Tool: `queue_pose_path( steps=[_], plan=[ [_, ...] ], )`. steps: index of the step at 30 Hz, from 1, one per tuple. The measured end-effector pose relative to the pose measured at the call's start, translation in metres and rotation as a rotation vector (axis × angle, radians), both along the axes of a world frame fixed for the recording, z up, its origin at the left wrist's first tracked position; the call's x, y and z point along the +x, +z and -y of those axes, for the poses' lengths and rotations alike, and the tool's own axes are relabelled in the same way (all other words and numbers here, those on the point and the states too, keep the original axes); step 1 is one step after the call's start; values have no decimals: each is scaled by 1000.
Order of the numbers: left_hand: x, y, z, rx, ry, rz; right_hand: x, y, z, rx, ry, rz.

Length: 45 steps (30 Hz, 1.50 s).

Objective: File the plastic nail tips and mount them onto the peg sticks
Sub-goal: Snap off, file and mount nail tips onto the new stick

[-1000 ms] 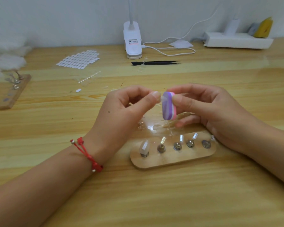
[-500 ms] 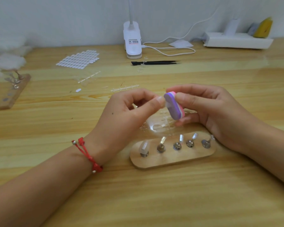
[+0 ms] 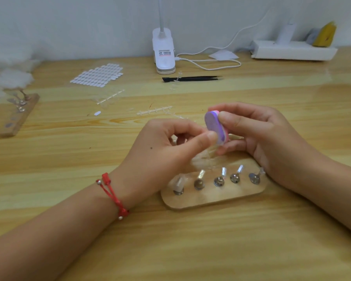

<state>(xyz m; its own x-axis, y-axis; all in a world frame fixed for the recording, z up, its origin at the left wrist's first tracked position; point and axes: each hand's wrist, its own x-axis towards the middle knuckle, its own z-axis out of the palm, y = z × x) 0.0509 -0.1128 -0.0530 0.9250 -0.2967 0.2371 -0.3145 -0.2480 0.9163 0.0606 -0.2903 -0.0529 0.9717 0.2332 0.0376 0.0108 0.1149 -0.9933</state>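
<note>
Far to the left of the left hand, a second wooden board lies on the tabletop. Left hand: fingers curled, thumb and forefinger pinching a clear nail tip, blurred and barely discernible, against the lower end of the file. The file, a purple-and-pink block, is tilted and gripped between the thumb and fingers of the right hand. Just nearer the person than both hands, the peg board carries five peg sticks; the leftmost bears a frosted tip. The right hand's heel lies beside the peg board's right end.
</note>
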Motion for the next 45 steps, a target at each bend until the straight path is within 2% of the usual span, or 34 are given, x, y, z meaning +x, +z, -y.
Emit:
queue_pose_path(
  steps=[4,8,12,16,22,27,31,35,39,43,45],
  plan=[
    [4,0,-5,-87,126,-6,-1,-2,-1,-14,14,-2],
    [0,0,0,10,-18,-12,0,-1,-2,84,-76,-19],
    [2,0,-3,-81,94,0,1,1,0,126,-74,-38],
    [2,1,-5,-117,118,10,1,2,1,149,-49,-55],
    [4,0,-4,-105,96,-39,-2,-3,-3,45,-15,51],
    [3,1,-6,-99,86,-63,2,-3,-1,179,-128,15],
    [3,1,-5,-88,91,-59,-1,-3,-4,50,-32,56],
    [4,0,-5,-77,74,-73,2,-2,-1,181,-117,20],
    [6,-1,-6,-80,84,-94,0,-4,-4,51,-39,55],
    [6,-2,-7,-67,52,-109,2,-3,-1,183,-139,13],
    [7,-2,-7,-91,71,-104,0,-3,-2,75,-70,36]
  ],
)
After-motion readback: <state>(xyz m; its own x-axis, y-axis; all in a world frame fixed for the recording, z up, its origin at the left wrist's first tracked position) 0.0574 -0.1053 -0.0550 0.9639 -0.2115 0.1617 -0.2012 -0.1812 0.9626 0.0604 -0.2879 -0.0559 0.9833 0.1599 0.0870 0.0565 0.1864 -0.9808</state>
